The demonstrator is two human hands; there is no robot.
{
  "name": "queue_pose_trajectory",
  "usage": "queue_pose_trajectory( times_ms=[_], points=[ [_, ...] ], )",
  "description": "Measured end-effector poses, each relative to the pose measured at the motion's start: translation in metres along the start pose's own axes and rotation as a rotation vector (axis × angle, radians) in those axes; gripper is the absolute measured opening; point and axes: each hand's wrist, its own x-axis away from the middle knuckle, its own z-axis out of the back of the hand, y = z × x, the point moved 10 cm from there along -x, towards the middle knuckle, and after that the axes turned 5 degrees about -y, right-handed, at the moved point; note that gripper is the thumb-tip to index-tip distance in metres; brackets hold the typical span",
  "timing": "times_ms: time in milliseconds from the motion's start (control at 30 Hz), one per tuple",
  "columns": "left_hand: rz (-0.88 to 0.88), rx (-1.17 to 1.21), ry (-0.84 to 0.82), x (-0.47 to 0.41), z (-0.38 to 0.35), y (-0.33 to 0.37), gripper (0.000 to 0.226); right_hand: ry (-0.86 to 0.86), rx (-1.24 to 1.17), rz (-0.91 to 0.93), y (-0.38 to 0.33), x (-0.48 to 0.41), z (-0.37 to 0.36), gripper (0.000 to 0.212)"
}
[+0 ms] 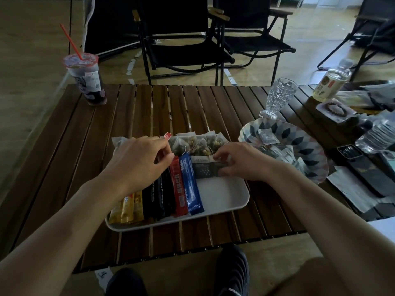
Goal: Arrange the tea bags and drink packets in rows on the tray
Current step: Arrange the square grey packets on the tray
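A: Where do the tea bags (pixel 198 143) and drink packets (pixel 157 199) lie?
B: In rows on the white tray (pixel 224 199), on the bench (pixel 149 107). Your right hand (pixel 241 162) pinches a dark sachet (pixel 204 170). Your left hand (pixel 139 160) curls over the red packet (pixel 179 189), its grip not discernible.

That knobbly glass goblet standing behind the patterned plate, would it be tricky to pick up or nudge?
Probably fragile: the goblet looks like clear cut glass. It may tip if pushed high up, since a tall bowl sits on a narrow stem. Its bumpy surface should make it less slippery than smooth glass.
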Motion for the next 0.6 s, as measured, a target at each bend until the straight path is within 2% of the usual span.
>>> queue_pose_trajectory(
  times_ms=[67, 133, 200, 267, 333, 467, 600],
  points=[
    [0.001, -0.009, 0.001, -0.003, -0.002, 0.004, 0.024, 0.076, -0.073, -0.038, 0.013, 0.008, 0.017, 0.024],
    [0.002, -0.017, -0.004, -0.007, -0.004, 0.009, 0.022, 0.226, -0.103, -0.123, 0.038, 0.019, 0.039, 0.015],
    [0.0, -0.053, 0.006, -0.011, -0.006, 0.016, 0.019, 0.375, -0.114, -0.281, 0.078, 0.029, 0.052, 0.016],
    [-0.011, -0.071, 0.025, -0.013, -0.007, 0.023, 0.017, 0.454, -0.112, -0.447, 0.119, 0.036, 0.054, 0.026],
    [-0.034, -0.04, 0.035, -0.015, -0.009, 0.029, 0.017, 0.457, -0.111, -0.545, 0.146, 0.039, 0.049, 0.035],
    [-0.061, -0.021, 0.024, -0.018, -0.014, 0.032, 0.016, 0.396, -0.057, -0.554, 0.154, 0.033, 0.037, 0.051],
    [-0.068, -0.026, 0.031, -0.021, -0.017, 0.035, 0.016, 0.427, 0.01, -0.59, 0.151, 0.031, 0.035, 0.054]
  ],
)
